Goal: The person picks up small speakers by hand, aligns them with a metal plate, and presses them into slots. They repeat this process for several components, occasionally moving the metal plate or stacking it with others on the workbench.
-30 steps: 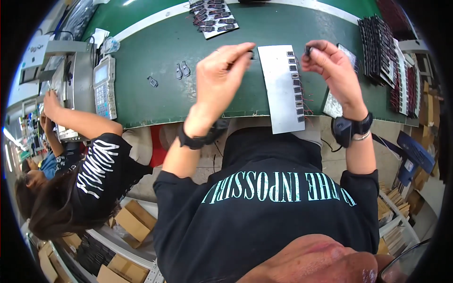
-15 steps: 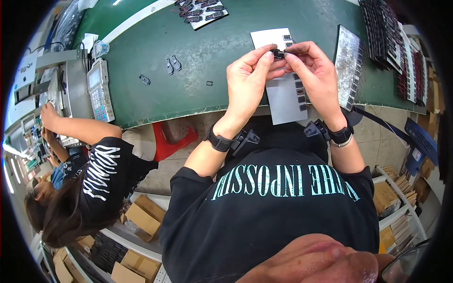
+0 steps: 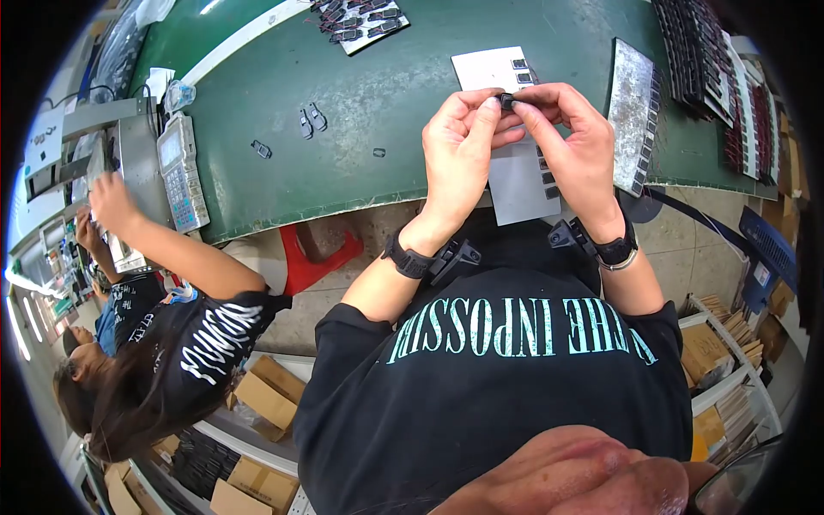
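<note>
A small black rectangular part is pinched between the fingertips of my left hand and my right hand. Its finer details are too small to make out. Both hands hover over a pale sheet on the green table, which carries a row of small black square pieces down its right edge. Part of that row is hidden behind my right hand. Farther left on the table lie two dark elongated pieces, another dark piece and a small black frame.
A grey board edged with black pieces lies to the right, near stacked boards with dark parts. Wired black parts crowd a white board at the back. At left, a co-worker's arm reaches past a grey keypad device.
The black part has turned between my fingertips, and my left hand has shifted slightly right and nearer. The co-worker at left has moved an arm and leaned toward the right.
</note>
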### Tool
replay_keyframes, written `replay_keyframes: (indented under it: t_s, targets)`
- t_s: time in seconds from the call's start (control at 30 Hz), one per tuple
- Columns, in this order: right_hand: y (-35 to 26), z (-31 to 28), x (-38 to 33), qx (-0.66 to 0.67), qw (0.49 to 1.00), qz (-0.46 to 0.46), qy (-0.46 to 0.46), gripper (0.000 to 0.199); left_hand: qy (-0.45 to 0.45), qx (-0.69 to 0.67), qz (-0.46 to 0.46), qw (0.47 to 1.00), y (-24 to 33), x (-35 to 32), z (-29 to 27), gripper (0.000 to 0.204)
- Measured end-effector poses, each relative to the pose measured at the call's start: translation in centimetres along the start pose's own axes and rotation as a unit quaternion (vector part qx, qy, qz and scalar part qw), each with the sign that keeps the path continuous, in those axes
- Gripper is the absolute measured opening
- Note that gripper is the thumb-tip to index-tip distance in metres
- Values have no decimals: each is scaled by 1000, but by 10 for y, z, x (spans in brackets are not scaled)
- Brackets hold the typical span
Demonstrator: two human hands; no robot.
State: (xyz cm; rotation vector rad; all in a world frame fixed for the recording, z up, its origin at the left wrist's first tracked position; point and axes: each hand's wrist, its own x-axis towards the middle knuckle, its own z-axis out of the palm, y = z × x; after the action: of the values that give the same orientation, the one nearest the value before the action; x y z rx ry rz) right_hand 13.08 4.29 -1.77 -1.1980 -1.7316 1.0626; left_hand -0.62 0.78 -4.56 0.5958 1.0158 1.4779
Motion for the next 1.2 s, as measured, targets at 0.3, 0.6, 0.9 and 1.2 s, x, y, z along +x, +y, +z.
replay_keyframes:
  t_s: [0.3, 0.6, 0.9, 1.2]
  targets:
    - [6, 1, 3, 1, 1000, 8, -4, 14, 6, 0, -6, 1000, -4, 1, 0, 22]
    - [8, -5, 5, 5, 999, 31, -38, 13, 1, 24, 20, 1000, -5, -2, 4, 20]
    - [10, -6, 9, 41, 997, 42, -40, 16, -10, 40, 52, 998, -13, -4, 2, 21]
    - [5, -6, 6, -11, 997, -51, -61, 21, -27, 118, 64, 991, -4, -6, -7, 17]
